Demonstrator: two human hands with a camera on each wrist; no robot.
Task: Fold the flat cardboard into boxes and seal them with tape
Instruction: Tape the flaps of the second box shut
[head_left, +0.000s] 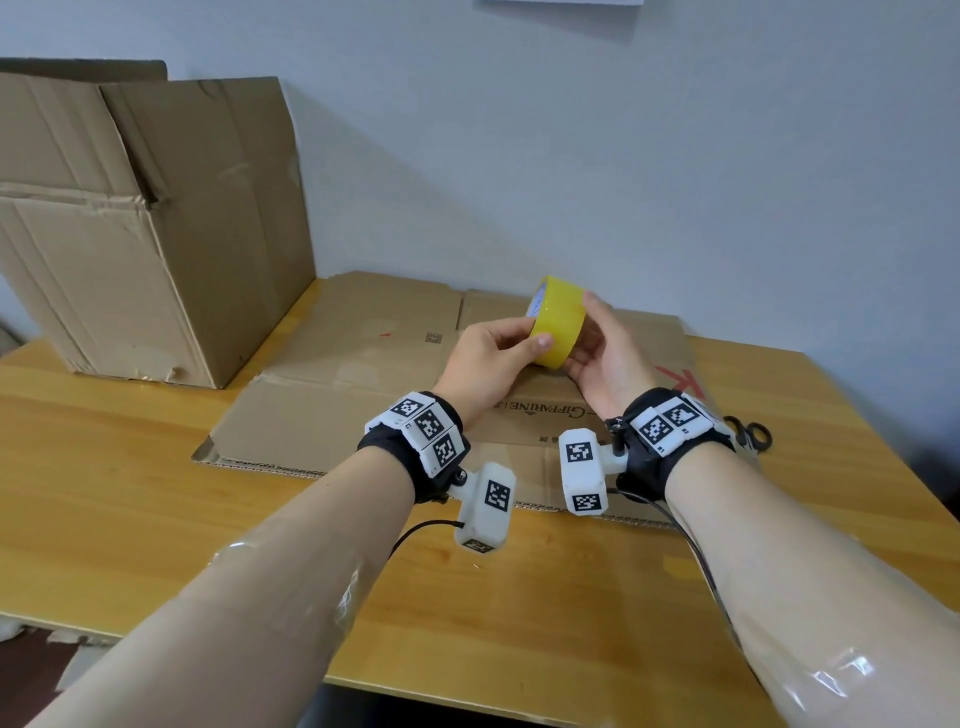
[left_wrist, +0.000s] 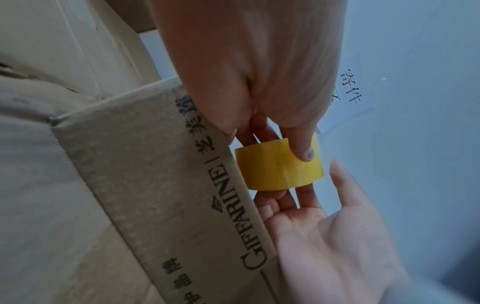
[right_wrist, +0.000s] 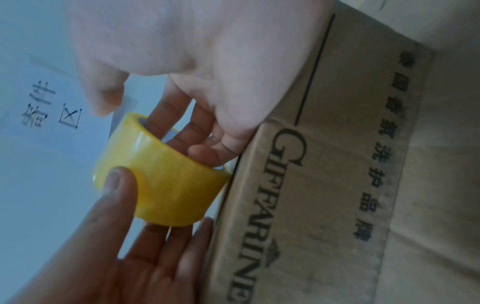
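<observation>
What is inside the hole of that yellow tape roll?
Fingers of the right hand reach into the hole of the yellow tape roll; the left hand grips its outside. A pale inner core shows beside them. The fingers cover the rest.

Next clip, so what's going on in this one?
A person holds a roll of yellow tape in both hands above a flattened cardboard sheet on a wooden table. The left hand grips it with the thumb on the outer face; the right hand has fingers hooked in the core. An opened cardboard box stands to the left, and scissors lie by the right wrist. No folding has begun.
</observation>
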